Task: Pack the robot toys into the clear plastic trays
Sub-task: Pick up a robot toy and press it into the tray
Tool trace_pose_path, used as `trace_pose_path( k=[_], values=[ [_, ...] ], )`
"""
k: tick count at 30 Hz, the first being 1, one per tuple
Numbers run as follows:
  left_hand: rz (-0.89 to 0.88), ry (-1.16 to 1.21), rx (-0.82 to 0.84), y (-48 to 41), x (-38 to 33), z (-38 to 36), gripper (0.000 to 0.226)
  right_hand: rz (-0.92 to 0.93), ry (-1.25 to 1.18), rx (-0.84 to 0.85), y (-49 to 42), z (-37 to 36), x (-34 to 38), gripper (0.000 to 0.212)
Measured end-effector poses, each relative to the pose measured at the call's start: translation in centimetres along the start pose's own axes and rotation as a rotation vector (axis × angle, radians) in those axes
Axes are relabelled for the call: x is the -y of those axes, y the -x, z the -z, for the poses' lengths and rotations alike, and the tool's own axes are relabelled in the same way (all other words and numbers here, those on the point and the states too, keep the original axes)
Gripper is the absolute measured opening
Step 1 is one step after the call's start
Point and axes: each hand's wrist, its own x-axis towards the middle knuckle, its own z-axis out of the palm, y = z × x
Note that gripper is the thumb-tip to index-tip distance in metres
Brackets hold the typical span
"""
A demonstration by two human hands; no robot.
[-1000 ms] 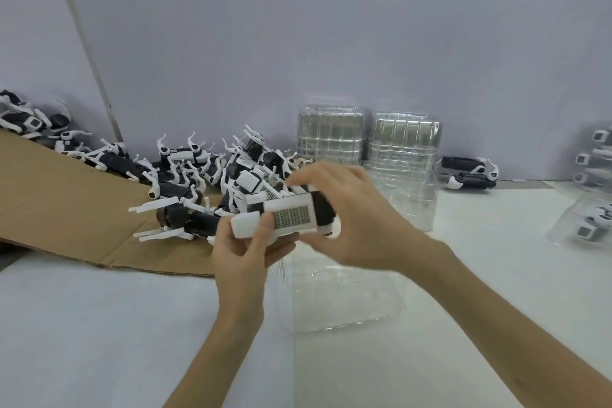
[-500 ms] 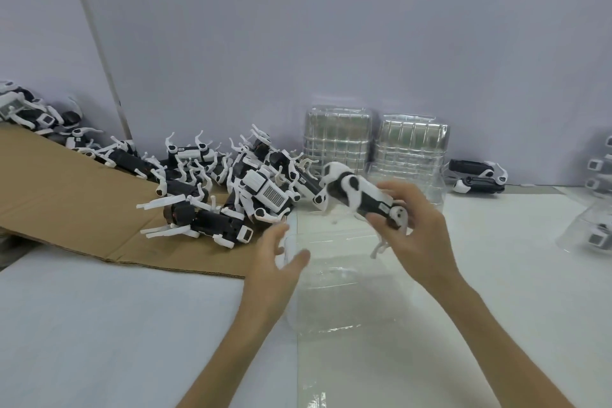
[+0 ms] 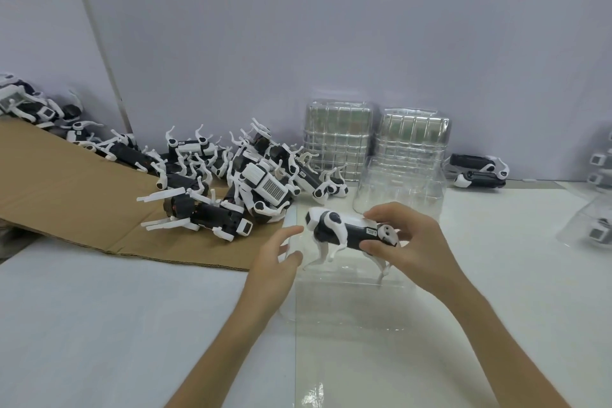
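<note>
On a white table [image 3: 99, 325], my right hand [image 3: 414, 252] grips a robot toy [image 3: 347, 230] over a clear tray [image 3: 341, 295]. My left hand [image 3: 275, 258], fingers loosely spread, touches the tray's edge.

We hold one robot toy [image 3: 347, 230] over the clear tray [image 3: 344, 308] before us; the toy pile [image 3: 245, 182] lies left on cardboard [image 3: 66, 195] (tray stacks [image 3: 337, 139] behind, against the wall [image 3: 331, 43], another toy [image 3: 477, 172] to their right).

A black-and-white four-legged plastic robot toy [image 3: 344, 229] is held upright, legs down, at centre frame over a clear moulded plastic tray [image 3: 344, 305] laid flat. More such toys [image 3: 251, 182] are heaped left of centre; stacked clear trays [image 3: 337, 139] are seen behind.
</note>
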Motion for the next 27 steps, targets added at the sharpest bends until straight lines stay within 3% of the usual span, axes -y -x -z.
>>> trace_pose_path(
  k=[6, 14, 18, 27],
  values=[
    [-0.009, 0.011, -0.01, 0.0, -0.1, -0.1, 0.042, 0.023, 0.072, 0.084, 0.1, 0.0, -0.3, 0.029],
    [-0.043, -0.028, 0.008, 0.1, 0.1, 0.0, 0.041, 0.04, 0.105, 0.053, 0.2, -0.3, -0.3, 0.027],
    [-0.166, -0.133, -0.03, 0.2, 0.3, 0.0, 0.055, 0.128, 0.108, -0.027, 0.4, -0.4, 0.1, 0.03],
    [-0.05, -0.103, -0.036, -0.2, 0.9, -0.1, 0.052, 0.409, 0.322, -0.269, 0.4, -0.3, 0.1, 0.046]
  ],
)
